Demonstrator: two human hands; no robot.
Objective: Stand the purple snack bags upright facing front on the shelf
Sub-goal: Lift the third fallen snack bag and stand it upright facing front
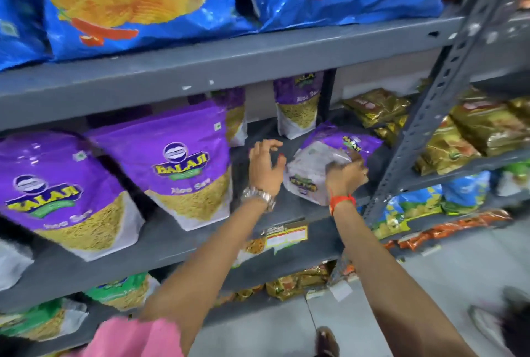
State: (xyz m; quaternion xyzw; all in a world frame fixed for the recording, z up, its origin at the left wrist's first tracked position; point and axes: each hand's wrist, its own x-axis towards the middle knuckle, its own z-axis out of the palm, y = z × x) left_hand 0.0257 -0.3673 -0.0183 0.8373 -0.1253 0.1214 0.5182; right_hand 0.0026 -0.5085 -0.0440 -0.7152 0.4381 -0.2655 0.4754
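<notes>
Shelf point(200, 244) grey, steel — right hand point(345, 177) grips tilted purple bag point(324, 161); left hand point(265, 166) spread, empty, beside it.

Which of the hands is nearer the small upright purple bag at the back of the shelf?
Left. The left hand hovers open just below-left of the small upright purple bag; the right hand grips the tilted bag further forward.

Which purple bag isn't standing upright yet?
The tilted bag in the right hand, far right of the row. The other purple bags stand upright facing front.
</notes>
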